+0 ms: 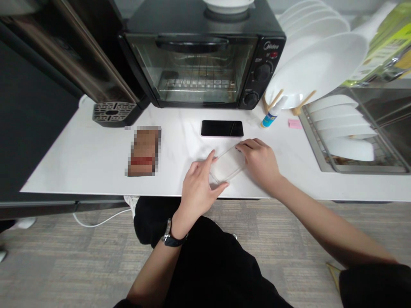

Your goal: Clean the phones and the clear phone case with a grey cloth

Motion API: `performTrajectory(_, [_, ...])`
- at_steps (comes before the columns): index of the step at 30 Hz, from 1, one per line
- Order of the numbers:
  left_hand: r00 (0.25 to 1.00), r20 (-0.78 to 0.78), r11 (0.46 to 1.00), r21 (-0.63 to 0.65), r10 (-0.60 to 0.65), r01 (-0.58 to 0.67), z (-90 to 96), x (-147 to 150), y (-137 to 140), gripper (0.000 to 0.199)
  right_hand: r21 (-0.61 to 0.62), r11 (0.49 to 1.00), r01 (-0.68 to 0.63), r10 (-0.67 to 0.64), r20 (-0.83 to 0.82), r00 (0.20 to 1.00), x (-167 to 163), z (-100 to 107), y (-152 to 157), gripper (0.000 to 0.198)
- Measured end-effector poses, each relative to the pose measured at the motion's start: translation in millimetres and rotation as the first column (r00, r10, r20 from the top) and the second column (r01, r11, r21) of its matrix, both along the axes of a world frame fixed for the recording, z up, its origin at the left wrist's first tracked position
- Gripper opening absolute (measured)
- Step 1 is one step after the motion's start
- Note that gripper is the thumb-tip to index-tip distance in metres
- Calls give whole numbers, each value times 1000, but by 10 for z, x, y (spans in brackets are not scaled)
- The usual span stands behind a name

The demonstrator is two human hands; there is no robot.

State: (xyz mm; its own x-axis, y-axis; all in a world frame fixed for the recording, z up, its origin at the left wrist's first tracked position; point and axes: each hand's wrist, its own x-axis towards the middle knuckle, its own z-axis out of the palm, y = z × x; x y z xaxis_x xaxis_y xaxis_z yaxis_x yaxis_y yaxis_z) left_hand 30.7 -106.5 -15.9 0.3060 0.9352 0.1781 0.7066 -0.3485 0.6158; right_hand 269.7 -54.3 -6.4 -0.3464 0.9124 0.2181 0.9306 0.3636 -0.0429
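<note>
A clear phone case (228, 164) lies slantwise at the counter's front, on or just above the white surface. My left hand (199, 184) spans its left end, thumb at the near edge and forefinger at the far edge. At the right end, my right hand (258, 160) has its bent fingers closed on the case's far corner, near a dark spot that looks like the camera opening. Just beyond the case lies a smartphone (222, 128), dark screen up, touched by neither hand. A wristwatch (173, 239) is on my left wrist.
A pixelated brown item (143, 152) lies to the left. Behind stand a black toaster oven (199, 70) and a machine with a drip grate (112, 113). At right are a small spray bottle (269, 118), a pink slip (294, 124), white plates (316, 68) and a dish rack (324, 164).
</note>
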Motion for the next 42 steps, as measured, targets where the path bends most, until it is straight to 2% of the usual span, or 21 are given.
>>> performTrajectory(5, [1000, 9, 1000, -22, -1, 1, 5, 10, 8, 107, -1, 1000, 10, -10, -30, 1000, -128, -2, -25, 43])
performTrajectory(11, [1000, 5, 1000, 0, 7, -7, -39, 17, 16, 109, -4, 992, -127, 126, -72, 989, -426, -17, -231, 30])
performTrajectory(15, [1000, 3, 1000, 0, -2, 2, -59, 4, 32, 107, -30, 961, -276, 266, -177, 947, -577, -20, -338, 30])
performTrajectory(19, [1000, -3, 1000, 4, -13, 13, -67, -11, 37, 107, -75, 919, -387, 360, -240, 902, -530, 3, -404, 25])
performTrajectory(24, [1000, 11, 1000, -10, -5, 5, -69, -12, 30, 106, -104, 879, -466, 426, -267, 864, -290, 69, -514, 26])
performTrajectory(27, [1000, 12, 1000, -14, -4, 4, -48, -11, 22, 107, -64, 904, -422, 399, -224, 889, -108, 78, -542, 30])
performTrajectory(31, [1000, 4, 999, -31, -14, 14, -12, -14, 14, 108, 34, 961, -274, 276, -140, 951, 193, 22, -465, 44])
performTrajectory(35, [1000, 15, 999, -47, -13, 13, 5, -16, 9, 107, 72, 983, -171, 176, -68, 982, 400, -53, -357, 49])
performTrajectory(42, [1000, 13, 999, -39, -26, 26, 24, -15, 5, 105, 92, 993, -67, 71, -43, 997, 202, -104, -222, 41])
